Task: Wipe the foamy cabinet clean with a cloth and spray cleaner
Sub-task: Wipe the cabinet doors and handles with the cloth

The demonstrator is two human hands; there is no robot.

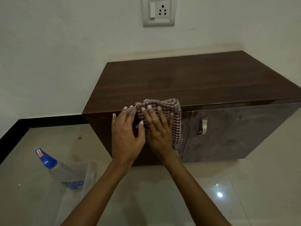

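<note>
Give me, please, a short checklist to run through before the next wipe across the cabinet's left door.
1. Cloth under right hand, flat on the left door: ok.
2. Left hand beside the cloth, off the wiping path: cannot tell.
3. Right door wiped clean: not ok, cloudy film shows.
4. Spray bottle within reach on the floor: ok.
5. Cabinet top free of foam: ok.
</note>
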